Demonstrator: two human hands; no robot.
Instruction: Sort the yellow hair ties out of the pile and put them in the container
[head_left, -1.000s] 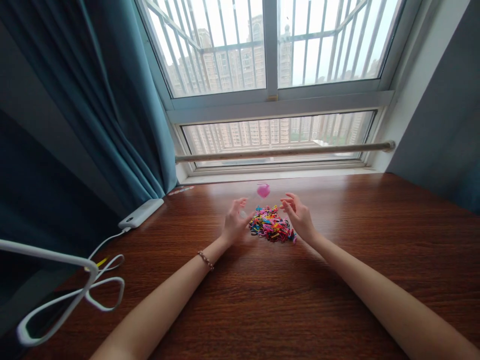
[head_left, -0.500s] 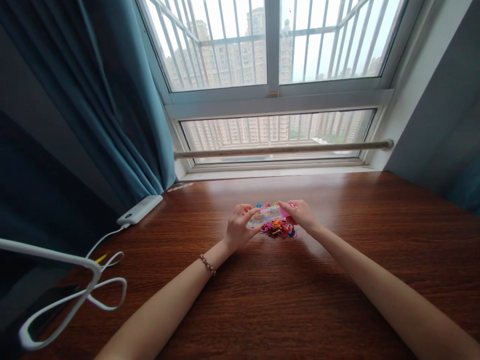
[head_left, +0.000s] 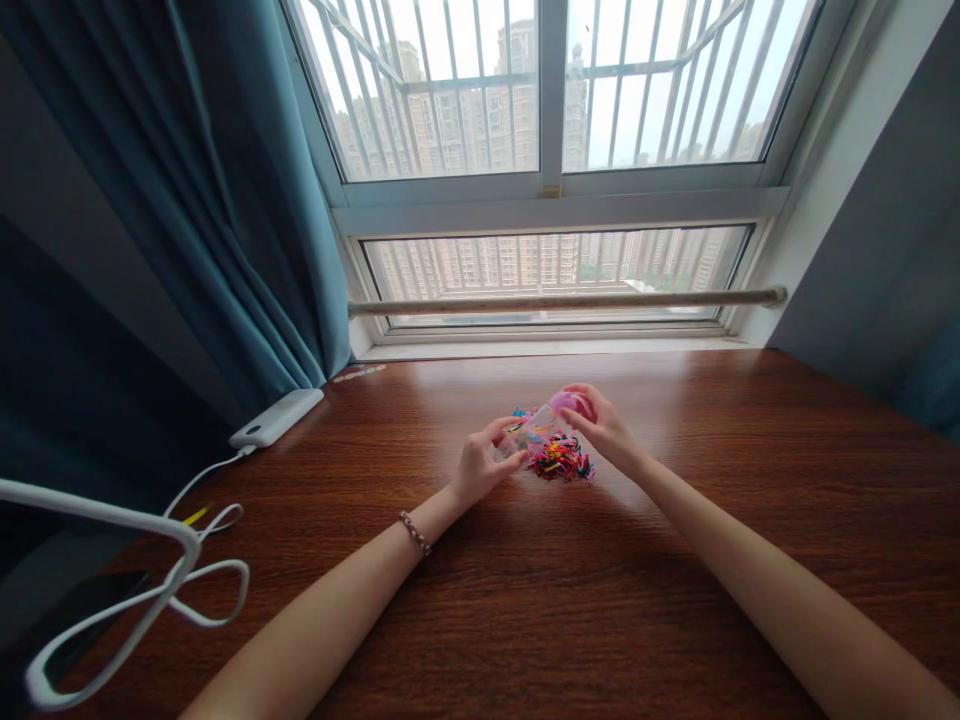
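Observation:
My left hand is closed around the lower end of a clear plastic container. The container is tilted, its upper end to the right and away from me. My right hand grips the pink lid at that upper end; whether the lid is loose, I cannot tell. Under and beside the container lies a pile of small multicoloured pieces that look like little rubber bands, mostly red, pink, yellow and black. Printing or contents blur inside the clear wall.
A white power bank with a white cable lies on the brown wooden table at the left, beside a blue curtain. A thick white bent tube stands at the near left. Behind the table is a barred window.
The container has gone from nearly level to tilted, its pink end rising away from me. My right hand has moved up with the lid, its fingers now more around the top.

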